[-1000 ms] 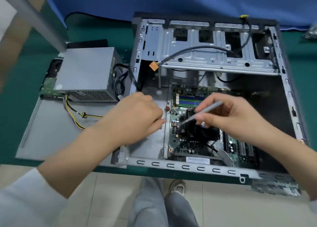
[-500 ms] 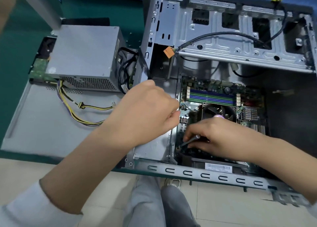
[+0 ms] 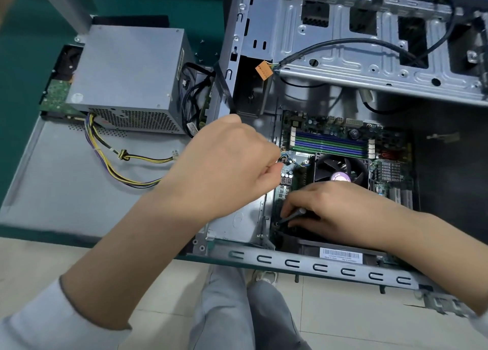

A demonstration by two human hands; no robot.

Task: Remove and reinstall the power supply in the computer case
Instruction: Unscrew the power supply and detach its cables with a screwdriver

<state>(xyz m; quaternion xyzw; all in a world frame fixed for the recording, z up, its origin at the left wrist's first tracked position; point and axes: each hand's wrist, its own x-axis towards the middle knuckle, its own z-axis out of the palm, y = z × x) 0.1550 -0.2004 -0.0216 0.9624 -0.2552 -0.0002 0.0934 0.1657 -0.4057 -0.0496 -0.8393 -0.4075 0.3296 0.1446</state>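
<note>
The grey power supply (image 3: 124,77) sits outside the open computer case (image 3: 330,267), on the removed side panel (image 3: 66,191) to the left. Its yellow and black cables (image 3: 126,162) trail over the panel. My left hand (image 3: 224,164) hovers at the motherboard's left edge with fingers curled; what it pinches is hidden. My right hand (image 3: 330,207) rests low on the motherboard (image 3: 330,141) and grips a thin screwdriver (image 3: 293,215), whose tip points down-left at the board's lower corner.
A CPU fan (image 3: 340,170) lies just above my right hand. An orange connector (image 3: 264,70) on a black cable hangs from the drive cage (image 3: 369,67). A green circuit board (image 3: 55,96) lies left of the power supply. My legs are below the table edge.
The camera moved closer to the case. My right hand dropped from above the fan to the board's lower left with the screwdriver. The left hand stayed at the board's left edge.
</note>
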